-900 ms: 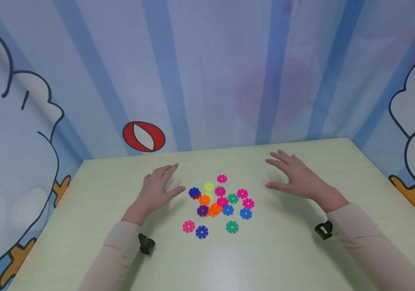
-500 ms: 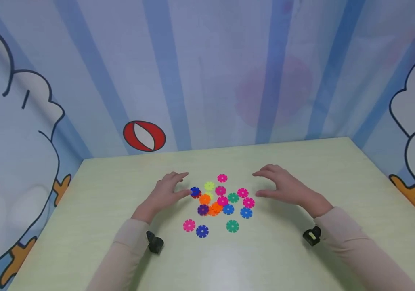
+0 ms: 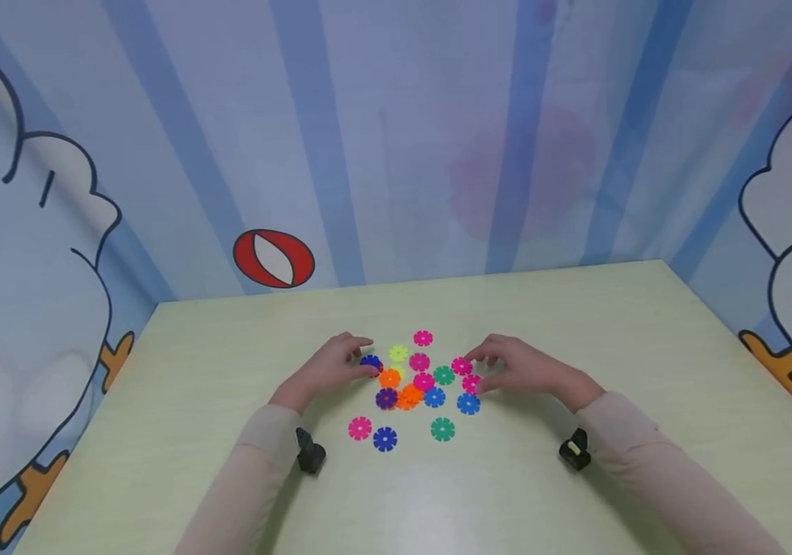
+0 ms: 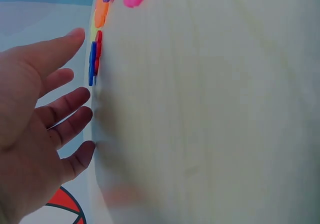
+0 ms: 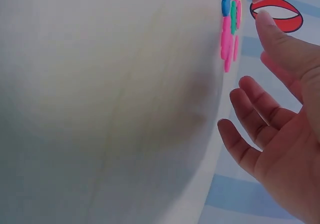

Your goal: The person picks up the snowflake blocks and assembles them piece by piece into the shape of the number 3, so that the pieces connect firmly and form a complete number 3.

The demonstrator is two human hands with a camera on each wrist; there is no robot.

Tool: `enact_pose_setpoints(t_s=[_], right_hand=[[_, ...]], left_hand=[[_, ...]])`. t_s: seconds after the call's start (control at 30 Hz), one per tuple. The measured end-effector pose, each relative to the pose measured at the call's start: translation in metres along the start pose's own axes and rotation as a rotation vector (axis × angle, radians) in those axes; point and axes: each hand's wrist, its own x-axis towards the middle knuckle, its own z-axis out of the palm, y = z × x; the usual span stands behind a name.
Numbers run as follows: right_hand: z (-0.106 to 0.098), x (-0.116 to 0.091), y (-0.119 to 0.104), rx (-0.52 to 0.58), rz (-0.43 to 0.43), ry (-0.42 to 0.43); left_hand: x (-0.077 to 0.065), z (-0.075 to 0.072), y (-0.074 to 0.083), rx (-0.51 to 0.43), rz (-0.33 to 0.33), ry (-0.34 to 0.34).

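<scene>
Centrally placed on a pale tabletop [image 3: 431,493]: slotted snowflake discs [image 3: 420,362], flat, round, rims notched into blunt teeth, a small centre hole showing in several; solid bright colours; thin when seen edge-on from both wrists.

Count by colour: pink discs [image 3: 423,338], six; green discs [image 3: 442,429], two; light blue discs [image 3: 468,404], two; dark blue discs [image 3: 385,438], two, one lying partly over a red disc [image 4: 98,51]; purple disc [image 3: 386,398], one; yellow discs [image 3: 399,353], two; orange discs [image 3: 390,378], at least three, overlapping, exact number unclear.

Hands, two, both holding nothing. Left hand [image 3: 327,366]: fingers and thumb apart, just beside the dark blue and red pair. Right hand [image 3: 521,364]: fingers loosely bent, thumb apart from them, near the two rightmost pink discs.

Edges: far side of tabletop meets a striped backdrop [image 3: 410,154]; discs well apart from far, left and right edges. Broad tabletop surface extends outside each forearm and between the two, nearward of the discs.
</scene>
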Motion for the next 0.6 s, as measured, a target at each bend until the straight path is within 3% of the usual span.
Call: enact_pose_setpoints(t_s=[0.33, 0.6], right_hand=[[0.006, 0.010, 0.006, -0.009, 0.022, -0.061], [0.008, 0.014, 0.007, -0.034, 0.045, -0.092]], left_hand=[[0.006, 0.002, 0.001, 0.035, -0.022, -0.014], [0.009, 0.003, -0.005, 0.007, -0.003, -0.009]])
